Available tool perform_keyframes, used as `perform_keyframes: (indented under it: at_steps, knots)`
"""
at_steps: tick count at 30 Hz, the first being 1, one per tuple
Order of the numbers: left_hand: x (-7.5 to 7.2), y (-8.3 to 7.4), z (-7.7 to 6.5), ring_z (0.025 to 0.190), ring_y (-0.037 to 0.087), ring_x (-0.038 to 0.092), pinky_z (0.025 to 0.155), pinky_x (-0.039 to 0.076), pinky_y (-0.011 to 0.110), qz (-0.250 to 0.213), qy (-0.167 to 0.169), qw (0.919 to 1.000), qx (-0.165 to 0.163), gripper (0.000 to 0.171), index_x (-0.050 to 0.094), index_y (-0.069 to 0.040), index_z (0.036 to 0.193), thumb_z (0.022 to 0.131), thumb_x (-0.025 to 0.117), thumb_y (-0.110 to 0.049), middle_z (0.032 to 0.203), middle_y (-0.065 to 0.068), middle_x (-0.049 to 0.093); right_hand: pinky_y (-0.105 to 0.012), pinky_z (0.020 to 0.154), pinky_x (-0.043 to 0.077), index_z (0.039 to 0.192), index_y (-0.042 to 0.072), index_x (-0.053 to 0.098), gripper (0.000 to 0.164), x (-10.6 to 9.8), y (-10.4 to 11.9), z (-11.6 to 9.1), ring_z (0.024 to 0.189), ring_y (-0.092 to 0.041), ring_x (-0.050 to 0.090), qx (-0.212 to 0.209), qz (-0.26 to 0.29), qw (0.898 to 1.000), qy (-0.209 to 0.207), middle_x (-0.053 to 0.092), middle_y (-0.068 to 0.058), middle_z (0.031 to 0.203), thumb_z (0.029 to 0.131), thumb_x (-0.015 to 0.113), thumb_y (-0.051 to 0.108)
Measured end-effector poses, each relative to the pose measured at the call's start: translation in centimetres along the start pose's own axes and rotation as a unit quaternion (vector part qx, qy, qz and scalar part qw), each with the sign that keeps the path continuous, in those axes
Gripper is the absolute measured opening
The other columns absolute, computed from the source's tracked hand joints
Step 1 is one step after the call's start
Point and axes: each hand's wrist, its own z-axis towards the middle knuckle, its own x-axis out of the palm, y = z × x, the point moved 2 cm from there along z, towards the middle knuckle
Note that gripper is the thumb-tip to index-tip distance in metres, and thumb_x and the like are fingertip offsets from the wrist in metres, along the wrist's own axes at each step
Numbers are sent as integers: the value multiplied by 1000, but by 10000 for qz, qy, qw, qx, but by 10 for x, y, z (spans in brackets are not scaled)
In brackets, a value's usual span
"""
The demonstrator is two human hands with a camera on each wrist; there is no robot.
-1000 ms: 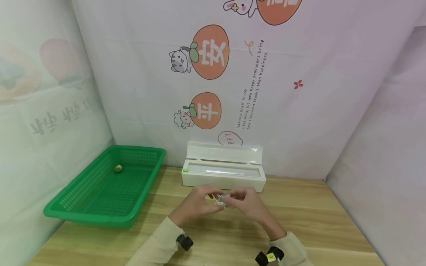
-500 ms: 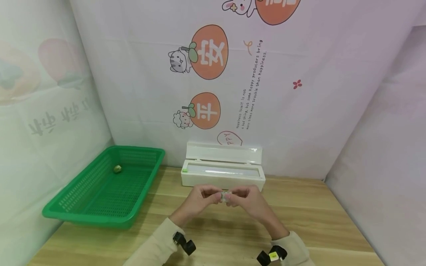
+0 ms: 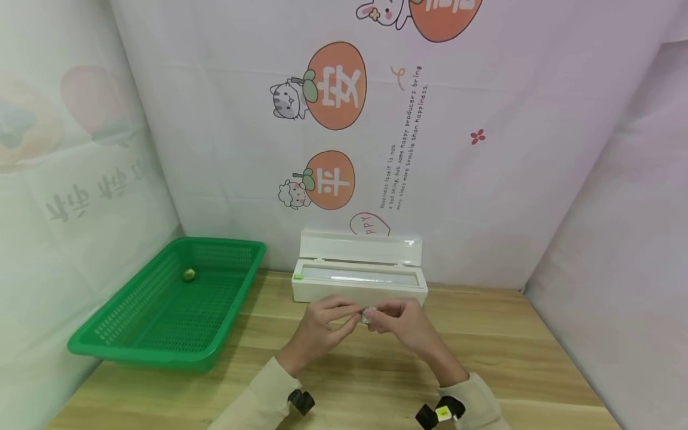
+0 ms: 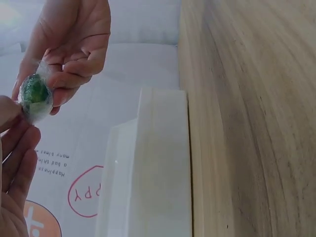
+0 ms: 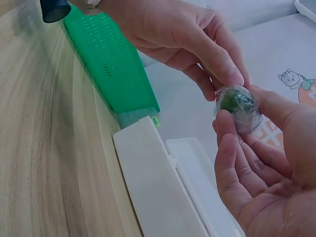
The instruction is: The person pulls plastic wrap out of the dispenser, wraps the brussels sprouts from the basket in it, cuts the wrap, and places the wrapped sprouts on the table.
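Basket [image 3: 156, 358]: green, at far left on the table [image 3: 484, 334], a small round item [image 3: 189, 275] lying inside.
Left hand [image 3: 317, 327]: pinches the ball [image 5: 237, 101] at its edge, thumb and fingertip together.
Box [image 3: 360, 289]: white, lid raised, against the printed backdrop [image 3: 441, 179].
Ball: green, wrapped in clear film, held above the table near the box.
Right hand [image 3: 407, 323]: grips the ball between thumb and fingers.

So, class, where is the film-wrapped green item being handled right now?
In the head view, the film-wrapped green item is between the left hand and right hand, slightly right of centre, in front of the white box.
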Motion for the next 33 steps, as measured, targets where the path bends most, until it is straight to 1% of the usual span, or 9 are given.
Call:
perform_keyframes:
  at_steps: [3,8,13,16,19,22,26,30,33]
  knots:
    - [-1,0,-1,101,15,75,89,60,17,89,252,9996,18,24,79,-6,117,93,80,-7,110,5,79,-32,83,65,114,4,78,29,0,0,0,90,-21,79,27,27,10000,65,79,-23,106,103,70,30]
    - [-4,5,-3,107,16,75,95,60,20,-125,553,9984,-38,30,78,-6,121,92,82,-9,117,6,78,-37,89,65,119,2,76,31,1,-1,0,95,-21,79,-38,161,9993,321,79,-22,110,105,67,28]
    - [-10,13,-5,105,18,77,93,61,20,-549,552,9965,-305,29,78,-4,119,90,81,-6,116,8,80,-31,95,63,132,-3,68,35,-2,-3,0,105,-19,78,-492,284,9944,889,76,-23,122,108,62,21]
    - [-12,17,-6,103,20,77,91,62,23,-861,510,9940,-432,28,78,-2,118,90,80,-4,114,11,80,-29,96,62,137,-5,64,37,-5,-7,0,109,-16,76,-760,230,9906,1116,74,-25,126,106,64,14]
    - [-12,21,-7,101,20,77,89,63,25,-1031,518,9921,-496,28,78,-1,118,90,79,-4,113,11,80,-30,92,63,136,-3,66,39,-5,-11,1,106,-14,76,-912,-67,9905,1023,75,-22,124,101,72,14]
    - [-11,21,-7,100,19,78,88,64,25,-1055,578,9913,-536,26,78,-2,117,91,79,-6,111,10,81,-30,87,65,129,0,71,39,-3,-12,2,98,-13,77,-1081,-416,9907,717,78,-17,117,95,80,17]
    - [-10,19,-6,99,16,78,88,63,23,-1059,671,9906,-555,25,79,-4,116,91,80,-8,110,8,81,-31,81,66,119,4,77,33,1,-9,2,89,-13,78,-1339,-689,9880,340,81,-12,109,90,84,19]
    - [-10,16,-4,97,15,79,89,61,19,-856,743,9930,-334,25,79,-4,114,89,81,-7,110,9,81,-29,77,66,113,8,79,29,1,-7,1,84,-10,77,-1344,-857,9871,121,82,-8,102,88,86,20]
    - [-9,14,-3,96,15,79,88,60,16,-642,769,9949,-84,25,80,-4,113,88,82,-7,109,9,81,-30,76,66,110,8,79,28,0,-8,0,83,-10,77,-1208,-826,9891,134,82,-8,100,87,87,21]
